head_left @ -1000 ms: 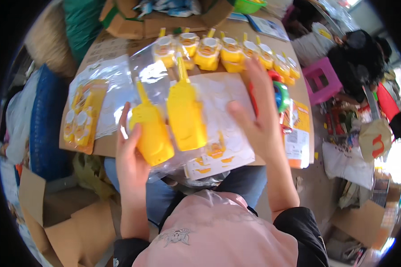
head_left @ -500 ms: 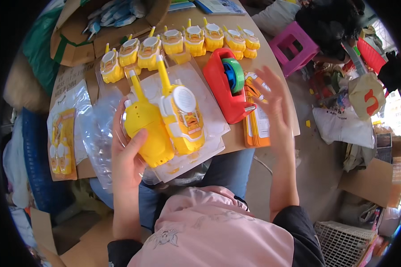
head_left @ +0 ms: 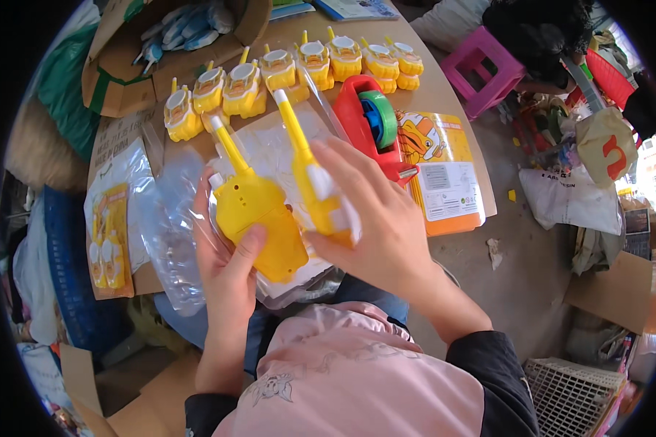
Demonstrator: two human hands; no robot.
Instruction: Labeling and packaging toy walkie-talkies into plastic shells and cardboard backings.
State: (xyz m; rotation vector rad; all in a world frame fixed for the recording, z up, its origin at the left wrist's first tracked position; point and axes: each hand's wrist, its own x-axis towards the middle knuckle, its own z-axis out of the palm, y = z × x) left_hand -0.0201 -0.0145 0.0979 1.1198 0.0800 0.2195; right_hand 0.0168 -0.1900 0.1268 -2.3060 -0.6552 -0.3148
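Note:
Two yellow toy walkie-talkies are in front of me. My left hand (head_left: 229, 273) grips one walkie-talkie (head_left: 259, 229), plain back facing up, thumb across its lower part. A clear plastic blister shell appears held beneath it, against the same fingers. My right hand (head_left: 379, 226) is closed on the second walkie-talkie (head_left: 315, 193), which is turned on edge, its antenna pointing away from me. The fingers cover much of its face, and it is slightly blurred. Under both lie clear plastic sheets or shells (head_left: 262, 142), partly hidden.
A red tape dispenser (head_left: 351, 109) with green tape stands by orange printed cards (head_left: 448, 175). Several walkie-talkies (head_left: 242, 84) line the far side. Clear shells (head_left: 173, 244) and a packaged set (head_left: 111, 240) lie left. An open carton (head_left: 124, 80) holds blue-and-white items. A pink stool (head_left: 481, 73) stands right.
My right hand has come left from above the cards and taken hold of the second walkie-talkie, which has turned on edge. My left hand keeps its grip and has shifted slightly right and nearer.

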